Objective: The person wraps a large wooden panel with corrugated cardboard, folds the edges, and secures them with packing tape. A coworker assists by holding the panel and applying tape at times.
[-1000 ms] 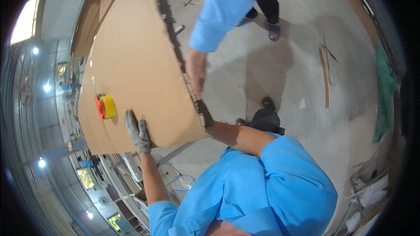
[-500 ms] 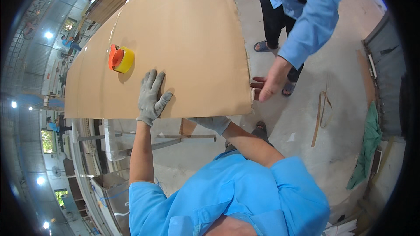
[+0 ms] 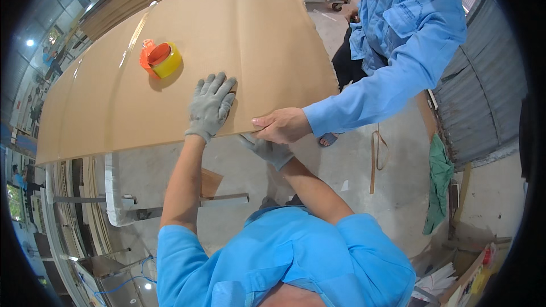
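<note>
The gloved left hand [image 3: 209, 109] lay palm down, fingers extended and pointing away from the body, on the cardboard sheet [image 3: 267, 40], near its closest edge. The gloved right hand [image 3: 267, 150] reached up to that edge; its grip could not be told, being partly hidden by a co-worker's bare hand [image 3: 284, 125]. The sheet's longest visible edge ran left to right before the torso, creases pointing away. An orange tape dispenser [image 3: 149, 59] with yellow tape [image 3: 169, 66] sat on it, left of the left hand.
</note>
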Action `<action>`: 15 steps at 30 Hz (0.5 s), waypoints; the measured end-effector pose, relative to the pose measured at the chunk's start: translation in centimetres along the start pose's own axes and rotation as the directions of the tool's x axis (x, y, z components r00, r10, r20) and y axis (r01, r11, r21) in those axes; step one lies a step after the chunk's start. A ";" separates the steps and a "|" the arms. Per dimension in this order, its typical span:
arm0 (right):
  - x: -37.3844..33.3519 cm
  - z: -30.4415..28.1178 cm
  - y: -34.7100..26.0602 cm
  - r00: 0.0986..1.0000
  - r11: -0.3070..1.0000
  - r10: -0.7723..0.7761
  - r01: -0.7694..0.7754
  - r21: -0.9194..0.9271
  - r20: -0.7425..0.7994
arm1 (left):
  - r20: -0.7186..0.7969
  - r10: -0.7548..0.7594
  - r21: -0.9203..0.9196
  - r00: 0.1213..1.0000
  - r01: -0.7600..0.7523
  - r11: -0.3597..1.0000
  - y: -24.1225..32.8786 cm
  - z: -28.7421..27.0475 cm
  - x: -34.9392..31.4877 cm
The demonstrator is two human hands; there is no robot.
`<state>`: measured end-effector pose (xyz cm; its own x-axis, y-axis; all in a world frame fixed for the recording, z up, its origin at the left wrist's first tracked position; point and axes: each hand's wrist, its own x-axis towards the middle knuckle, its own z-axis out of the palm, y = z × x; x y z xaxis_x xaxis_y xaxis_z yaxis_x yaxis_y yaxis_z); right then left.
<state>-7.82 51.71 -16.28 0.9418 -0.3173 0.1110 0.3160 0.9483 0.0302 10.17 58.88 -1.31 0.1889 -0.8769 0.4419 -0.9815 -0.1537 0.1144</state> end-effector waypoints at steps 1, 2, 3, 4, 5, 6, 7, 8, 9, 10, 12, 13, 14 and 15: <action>0.0 -0.7 0.2 1.000 0.999 0.005 -0.005 -0.031 0.015 | -0.012 -0.009 0.000 1.000 0.009 1.000 -0.1 0.1 0.0; -0.1 -1.4 0.4 1.000 0.998 0.012 -0.010 -0.060 0.029 | -0.012 0.009 -0.001 1.000 -0.010 1.000 -0.2 0.3 0.1; -0.3 -2.0 0.4 0.999 0.996 0.020 -0.016 -0.089 0.041 | -0.010 0.014 0.000 1.000 -0.014 1.000 -0.4 0.4 0.1; -0.8 -2.5 0.4 0.990 0.992 0.038 -0.021 -0.122 0.139 | -0.005 0.034 0.005 0.999 -0.034 0.999 -0.8 0.4 0.1; -1.4 -2.8 0.3 0.994 0.977 0.018 -0.041 -0.208 -0.111 | -0.009 0.029 -0.053 1.000 -0.029 0.998 -1.2 0.4 0.1; -2.6 -3.0 -0.1 0.963 0.953 -0.008 -0.074 -0.293 -0.271 | -0.009 0.038 -0.107 0.999 -0.039 0.994 -1.6 0.3 0.1; -4.0 -3.0 -0.6 0.919 0.930 -0.038 -0.111 -0.350 -0.392 | -0.012 0.040 -0.163 0.999 -0.042 0.986 -2.1 0.3 0.0; -5.3 -3.1 -1.1 0.880 0.899 -0.073 -0.146 -0.414 -0.470 | -0.002 0.014 -0.104 1.000 -0.014 0.995 -2.4 0.2 -0.1; -6.8 -3.0 -1.8 0.851 0.875 -0.100 -0.171 -0.453 -0.515 | 0.008 -0.017 -0.046 1.000 0.017 0.999 -2.8 0.1 -0.2; -8.4 -3.1 -2.3 0.820 0.850 -0.132 -0.196 -0.489 -0.557 | 0.030 -0.063 0.024 0.998 0.062 0.998 -3.0 0.0 -0.3; -11.6 -3.2 -3.5 0.723 0.839 -0.218 -0.204 -0.504 -0.656 | 0.022 -0.062 0.008 0.998 0.062 0.998 -3.2 -0.2 -0.4; -13.2 -3.3 -4.1 0.700 0.833 -0.263 -0.183 -0.523 -0.664 | 0.028 -0.063 -0.002 0.998 0.063 0.998 -3.2 -0.3 -0.4; -14.6 -3.5 -4.5 0.677 0.828 -0.302 -0.163 -0.537 -0.671 | 0.026 -0.071 0.003 0.997 0.071 0.997 -3.2 -0.3 -0.4; -15.8 -3.7 -4.8 0.605 0.820 -0.365 -0.152 -0.553 -0.708 | 0.026 -0.072 0.003 0.997 0.072 0.997 -3.1 -0.4 -0.4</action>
<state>-23.81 52.11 -21.87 0.5356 -0.5431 -0.6467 0.1797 0.8216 -0.5411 13.14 59.92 -1.51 0.2581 -0.8752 0.4090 -0.9654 -0.2176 0.1435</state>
